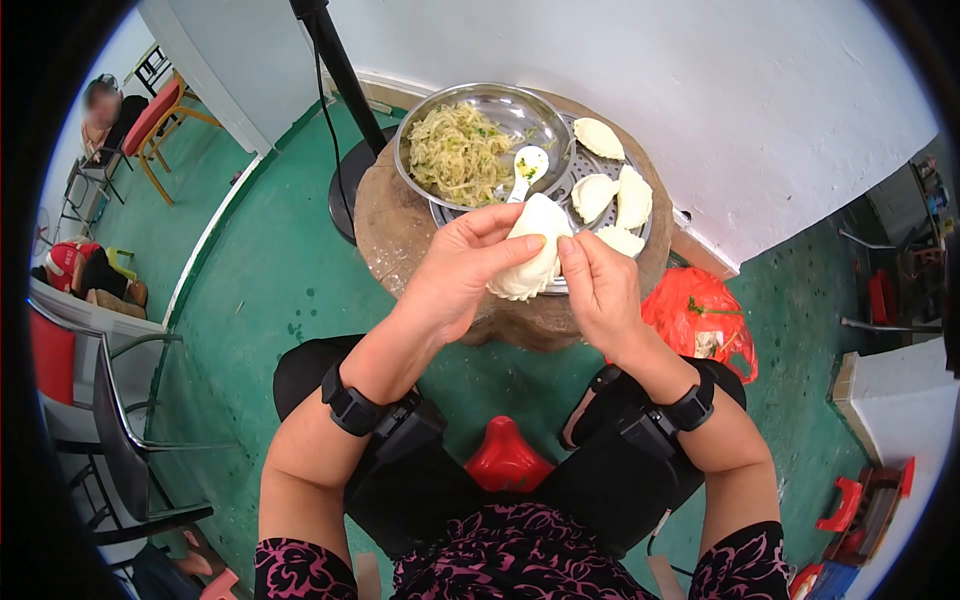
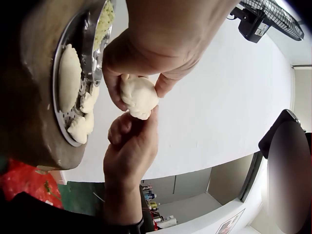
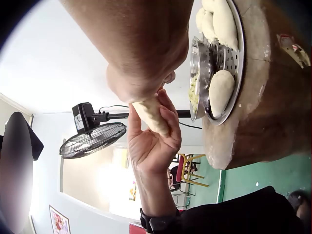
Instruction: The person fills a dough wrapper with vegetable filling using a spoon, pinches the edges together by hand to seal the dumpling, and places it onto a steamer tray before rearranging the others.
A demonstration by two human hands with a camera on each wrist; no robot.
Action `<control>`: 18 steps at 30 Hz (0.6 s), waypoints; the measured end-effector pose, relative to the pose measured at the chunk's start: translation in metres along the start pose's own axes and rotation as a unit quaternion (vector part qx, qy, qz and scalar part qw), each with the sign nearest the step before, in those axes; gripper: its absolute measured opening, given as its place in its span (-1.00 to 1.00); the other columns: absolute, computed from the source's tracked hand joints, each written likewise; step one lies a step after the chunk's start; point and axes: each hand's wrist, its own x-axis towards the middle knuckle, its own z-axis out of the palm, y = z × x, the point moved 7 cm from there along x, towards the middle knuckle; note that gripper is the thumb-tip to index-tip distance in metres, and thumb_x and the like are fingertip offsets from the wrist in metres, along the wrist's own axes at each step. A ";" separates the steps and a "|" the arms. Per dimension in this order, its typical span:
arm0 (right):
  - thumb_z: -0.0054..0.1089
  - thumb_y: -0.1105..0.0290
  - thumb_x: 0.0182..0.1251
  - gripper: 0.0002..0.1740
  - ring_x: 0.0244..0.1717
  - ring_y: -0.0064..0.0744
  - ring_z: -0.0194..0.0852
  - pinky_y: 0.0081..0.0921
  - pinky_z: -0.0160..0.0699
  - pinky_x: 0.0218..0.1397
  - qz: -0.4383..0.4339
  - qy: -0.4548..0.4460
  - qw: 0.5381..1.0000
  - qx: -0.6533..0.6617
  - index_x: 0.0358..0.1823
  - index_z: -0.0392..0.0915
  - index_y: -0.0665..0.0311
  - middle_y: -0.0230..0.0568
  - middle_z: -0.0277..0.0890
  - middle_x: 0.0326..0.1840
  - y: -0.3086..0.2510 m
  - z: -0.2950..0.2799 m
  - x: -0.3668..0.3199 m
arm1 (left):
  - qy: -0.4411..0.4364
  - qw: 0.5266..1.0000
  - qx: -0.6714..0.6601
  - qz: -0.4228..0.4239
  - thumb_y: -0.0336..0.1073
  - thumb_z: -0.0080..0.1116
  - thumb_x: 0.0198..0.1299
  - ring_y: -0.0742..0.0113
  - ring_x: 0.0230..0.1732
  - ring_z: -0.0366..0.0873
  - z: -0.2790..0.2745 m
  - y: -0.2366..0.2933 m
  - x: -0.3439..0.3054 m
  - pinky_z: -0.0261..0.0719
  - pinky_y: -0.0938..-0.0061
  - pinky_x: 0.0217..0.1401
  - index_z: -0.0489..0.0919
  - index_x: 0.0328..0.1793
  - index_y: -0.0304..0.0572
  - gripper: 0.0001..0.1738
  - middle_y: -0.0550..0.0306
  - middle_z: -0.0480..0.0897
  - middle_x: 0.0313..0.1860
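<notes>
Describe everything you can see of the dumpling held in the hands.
The dumpling is pale, soft raw dough, plump and roughly half-moon shaped, with a crimped, pleated seam along one edge. It is held in the air just in front of the perforated metal tray. The left hand cups it with curled fingers, thumb across its face; the right hand pinches its edge.

A green floor (image 1: 260, 270) meets a white wall (image 1: 700, 90). At far left a chair with a red seat (image 1: 160, 115) stands by the wall corner, and a metal-framed chair (image 1: 110, 400) stands nearer. A black pole (image 1: 340, 70) rises just behind the round wooden surface (image 1: 390, 230). A black fan (image 3: 90, 139) shows against the wall. The light is bright and even.
</notes>
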 end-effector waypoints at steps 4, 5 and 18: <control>-0.07 0.32 0.30 -0.67 -0.71 -0.14 0.27 -0.37 0.22 -0.62 -0.013 0.007 1.000 -0.015 -0.60 0.30 0.35 -0.07 0.29 -0.71 -0.006 0.000 -0.001 | -0.006 0.999 0.030 0.035 -0.46 0.12 0.08 0.45 -0.18 0.53 0.002 0.005 0.000 0.50 0.57 -0.12 0.47 -0.01 -0.35 -0.69 0.08 0.58 -0.16; -0.08 0.31 0.30 -0.67 -0.71 -0.15 0.27 -0.38 0.22 -0.62 -0.014 0.004 1.000 -0.009 -0.59 0.31 0.35 -0.08 0.29 -0.71 -0.006 0.000 -0.001 | -0.005 0.999 0.025 0.027 -0.45 0.11 0.09 0.45 -0.19 0.54 0.002 0.005 0.000 0.51 0.57 -0.13 0.47 -0.01 -0.35 -0.69 0.08 0.58 -0.17; -0.06 0.27 0.32 -0.68 -0.66 -0.30 0.33 -0.45 0.28 -0.60 -0.002 -0.006 0.999 0.041 -0.52 0.34 0.35 -0.14 0.31 -0.66 -0.004 -0.002 -0.001 | -0.011 0.994 -0.056 -0.089 -0.35 0.03 0.16 0.40 -0.25 0.57 -0.001 -0.007 -0.002 0.56 0.55 -0.20 0.43 0.04 -0.32 -0.67 0.11 0.58 -0.19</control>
